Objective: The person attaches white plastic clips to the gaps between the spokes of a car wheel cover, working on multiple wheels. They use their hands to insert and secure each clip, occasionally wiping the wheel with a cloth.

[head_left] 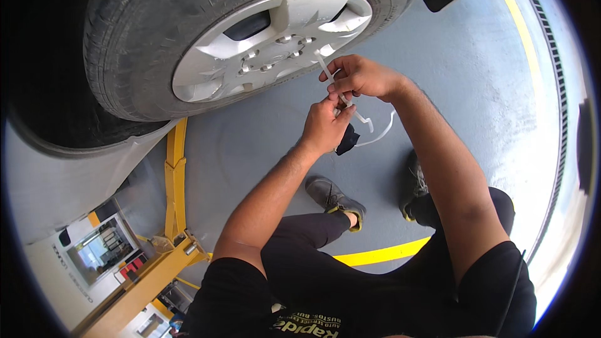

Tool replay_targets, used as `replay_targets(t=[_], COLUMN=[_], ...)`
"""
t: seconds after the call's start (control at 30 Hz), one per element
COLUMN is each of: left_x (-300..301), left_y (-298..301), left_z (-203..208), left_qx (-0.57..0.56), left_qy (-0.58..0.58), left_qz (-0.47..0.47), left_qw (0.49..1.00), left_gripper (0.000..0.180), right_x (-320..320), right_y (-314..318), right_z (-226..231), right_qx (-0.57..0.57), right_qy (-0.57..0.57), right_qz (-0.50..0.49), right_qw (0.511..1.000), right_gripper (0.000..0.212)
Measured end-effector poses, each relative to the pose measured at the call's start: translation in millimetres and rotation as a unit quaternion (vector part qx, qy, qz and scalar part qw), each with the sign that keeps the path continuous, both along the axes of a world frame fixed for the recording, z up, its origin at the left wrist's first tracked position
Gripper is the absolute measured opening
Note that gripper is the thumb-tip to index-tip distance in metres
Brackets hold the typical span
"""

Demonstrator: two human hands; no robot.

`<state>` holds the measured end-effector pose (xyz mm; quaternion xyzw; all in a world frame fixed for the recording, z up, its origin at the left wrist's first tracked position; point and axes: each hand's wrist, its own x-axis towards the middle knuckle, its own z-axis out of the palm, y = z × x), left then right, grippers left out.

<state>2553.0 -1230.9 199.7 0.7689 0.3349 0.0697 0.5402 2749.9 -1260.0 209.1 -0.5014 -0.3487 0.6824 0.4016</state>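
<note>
My left hand (324, 126) and my right hand (368, 77) are close together in front of the wheel (275, 44). Both have their fingers pinched on a narrow white plastic strip (323, 64). Its upper end points toward the silver rim, and its lower end, bent like a hook, sticks out below my fingers. I cannot tell whether the upper end touches the wheel. A small black object (347, 142), its kind unclear, hangs under my left hand. From it a thin white cord (383, 134) curves up to the right.
The black tyre (131, 44) is mounted on a vehicle above the grey floor (250, 150). A yellow lift arm (176, 175) and post stand at the left. Yellow lines (382, 253) cross the floor, and a drain grate (554, 75) runs along the right. My shoes (332, 193) are below my hands.
</note>
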Motion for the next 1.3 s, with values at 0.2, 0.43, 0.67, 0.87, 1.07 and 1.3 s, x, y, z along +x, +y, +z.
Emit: replay_targets(t=[0.2,0.43,0.67,0.87,1.07,1.3], left_x=[-29,-84,-99,-93,-126,-138], left_y=[51,22,54,76,42,43], left_z=[-102,-203,-176,34,125,124], left_qx=[-0.07,-0.074,0.269,-0.089,-0.096,-0.031], left_qy=[0.189,0.309,0.393,0.188,-0.008,-0.233], left_qz=[-0.161,-0.074,-0.1,-0.016,0.025,0.11], left_qw=[0.966,0.945,0.874,0.978,0.995,0.966], left_gripper=[0.03,0.041,0.073,0.072,0.081,0.043], right_x=[-2,-7,25,-8,-36,-43], right_y=[33,-5,2,14,34,27], right_z=[-36,2,-16,5,0,0], right_qx=[0.059,0.097,0.206,0.234,0.238,0.243], right_qy=[-0.177,-0.036,0.126,0.192,0.22,0.255], right_qz=[0.089,0.147,0.057,0.056,0.049,0.016], right_qw=[0.978,0.984,0.969,0.951,0.945,0.936], right_gripper=[0.025,0.025,0.023,0.018,0.018,0.019])
